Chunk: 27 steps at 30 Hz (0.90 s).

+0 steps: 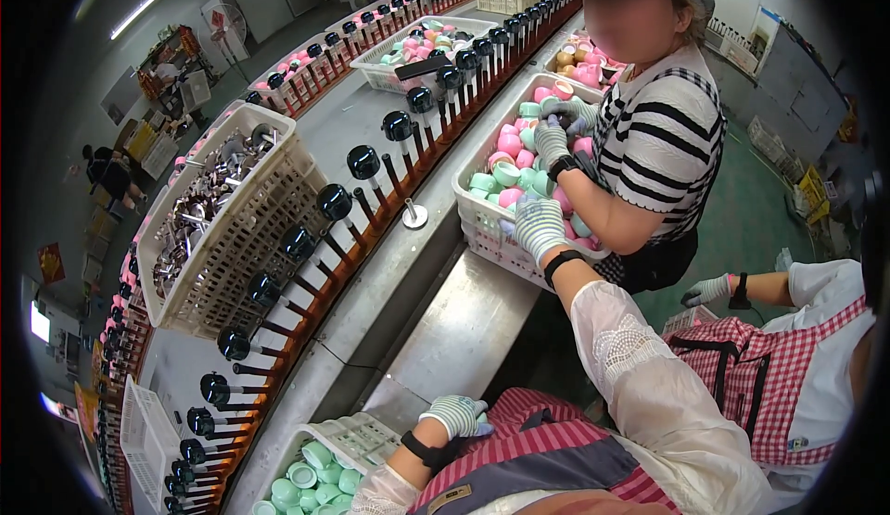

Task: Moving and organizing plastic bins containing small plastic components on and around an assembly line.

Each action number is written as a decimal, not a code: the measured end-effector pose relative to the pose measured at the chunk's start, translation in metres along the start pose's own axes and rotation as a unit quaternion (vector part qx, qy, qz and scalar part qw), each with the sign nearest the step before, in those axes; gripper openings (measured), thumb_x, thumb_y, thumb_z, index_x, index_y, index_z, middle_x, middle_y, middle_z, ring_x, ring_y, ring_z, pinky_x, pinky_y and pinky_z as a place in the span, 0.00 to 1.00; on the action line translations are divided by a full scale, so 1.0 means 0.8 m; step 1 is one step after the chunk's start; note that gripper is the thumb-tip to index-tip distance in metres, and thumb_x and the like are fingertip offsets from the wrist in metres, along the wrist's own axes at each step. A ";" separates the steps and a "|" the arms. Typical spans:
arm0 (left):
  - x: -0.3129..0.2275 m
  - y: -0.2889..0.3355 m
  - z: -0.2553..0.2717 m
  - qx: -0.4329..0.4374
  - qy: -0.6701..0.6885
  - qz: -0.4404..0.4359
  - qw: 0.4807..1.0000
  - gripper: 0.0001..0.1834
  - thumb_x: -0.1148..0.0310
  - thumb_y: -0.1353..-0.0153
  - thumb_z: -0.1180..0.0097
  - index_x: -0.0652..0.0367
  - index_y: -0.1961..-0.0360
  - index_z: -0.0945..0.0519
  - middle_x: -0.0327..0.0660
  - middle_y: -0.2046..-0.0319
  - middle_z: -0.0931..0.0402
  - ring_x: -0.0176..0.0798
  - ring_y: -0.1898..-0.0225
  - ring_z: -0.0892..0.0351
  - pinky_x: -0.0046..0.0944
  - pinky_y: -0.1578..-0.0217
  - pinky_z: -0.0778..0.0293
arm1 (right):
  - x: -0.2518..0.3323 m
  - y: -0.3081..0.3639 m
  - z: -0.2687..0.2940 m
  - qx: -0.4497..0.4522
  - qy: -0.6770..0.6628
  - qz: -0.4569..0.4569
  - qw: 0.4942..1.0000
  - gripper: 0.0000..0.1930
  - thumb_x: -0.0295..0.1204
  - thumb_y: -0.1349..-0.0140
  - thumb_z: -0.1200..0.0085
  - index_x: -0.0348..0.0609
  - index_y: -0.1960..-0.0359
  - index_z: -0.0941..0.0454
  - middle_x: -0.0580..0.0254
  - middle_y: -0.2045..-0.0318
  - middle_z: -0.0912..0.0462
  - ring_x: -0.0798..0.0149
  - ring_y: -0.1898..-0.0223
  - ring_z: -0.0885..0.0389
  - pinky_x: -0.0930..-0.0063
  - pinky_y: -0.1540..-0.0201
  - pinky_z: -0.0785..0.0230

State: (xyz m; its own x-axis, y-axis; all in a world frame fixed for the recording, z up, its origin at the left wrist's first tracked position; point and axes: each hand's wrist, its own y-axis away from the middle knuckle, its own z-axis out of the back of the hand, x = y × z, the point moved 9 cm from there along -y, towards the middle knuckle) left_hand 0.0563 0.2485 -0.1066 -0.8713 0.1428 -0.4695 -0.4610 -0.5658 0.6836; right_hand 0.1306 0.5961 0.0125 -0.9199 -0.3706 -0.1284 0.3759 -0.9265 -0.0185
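My right hand (pixel 540 228), in a striped work glove, reaches forward to the near rim of a white plastic crate (pixel 491 237). Its thumb lies over the outer wall and its fingers curl over the rim, partly hidden. Pink and mint-green rounded plastic cups (pixel 506 174) fill that crate. Close to my waist, my left hand (pixel 452 416) is loosely closed beside my striped apron, with nothing visible in it. Below it stands another pale crate (pixel 357 436) of mint-green cups (pixel 315 478). Across the first crate, a co-worker's gloved hands (pixel 561 135) are among the cups.
A curved conveyor carries glossy dark domed pieces (pixel 334 202) on upright spindles. Beyond it stands a crate (pixel 250 228) of metal parts. A white disc with a stem (pixel 414 215) rests on the metal ledge. Another person (pixel 769 367) in a checked apron is at my right.
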 end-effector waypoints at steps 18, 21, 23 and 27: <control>0.004 0.000 -0.003 -0.013 0.007 -0.003 1.000 0.36 0.37 0.44 0.48 0.54 0.44 0.24 0.52 0.54 0.19 0.56 0.51 0.21 0.48 0.50 0.27 | 0.001 -0.008 -0.010 0.001 0.012 0.000 1.000 0.33 0.62 0.36 0.61 0.42 0.58 0.18 0.56 0.63 0.16 0.59 0.60 0.16 0.59 0.62 0.27; 0.005 0.000 -0.003 -0.012 0.004 -0.001 1.000 0.37 0.37 0.44 0.48 0.54 0.43 0.24 0.52 0.54 0.19 0.56 0.51 0.21 0.48 0.50 0.27 | 0.002 -0.011 -0.016 -0.007 0.026 0.001 1.000 0.33 0.60 0.34 0.63 0.43 0.59 0.18 0.56 0.64 0.16 0.60 0.61 0.16 0.61 0.63 0.26; 0.007 0.000 -0.004 -0.010 -0.003 0.001 1.000 0.37 0.37 0.44 0.49 0.54 0.43 0.24 0.52 0.55 0.19 0.56 0.51 0.21 0.48 0.50 0.26 | 0.005 -0.012 -0.015 -0.007 0.030 0.004 1.000 0.32 0.60 0.34 0.63 0.43 0.59 0.18 0.56 0.63 0.16 0.60 0.61 0.16 0.61 0.63 0.26; 0.003 0.001 -0.002 -0.009 0.001 0.004 1.000 0.37 0.36 0.44 0.49 0.54 0.43 0.24 0.52 0.55 0.19 0.56 0.52 0.21 0.49 0.51 0.26 | 0.005 -0.007 -0.009 -0.009 0.038 0.007 0.999 0.32 0.60 0.34 0.63 0.43 0.59 0.18 0.56 0.63 0.16 0.60 0.62 0.16 0.61 0.64 0.27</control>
State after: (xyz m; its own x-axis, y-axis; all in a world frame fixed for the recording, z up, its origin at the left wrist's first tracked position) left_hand 0.0544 0.2474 -0.1078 -0.8745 0.1357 -0.4656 -0.4506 -0.5821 0.6768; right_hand 0.1259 0.6002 0.0046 -0.9036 -0.3769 -0.2034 0.3913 -0.9196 -0.0345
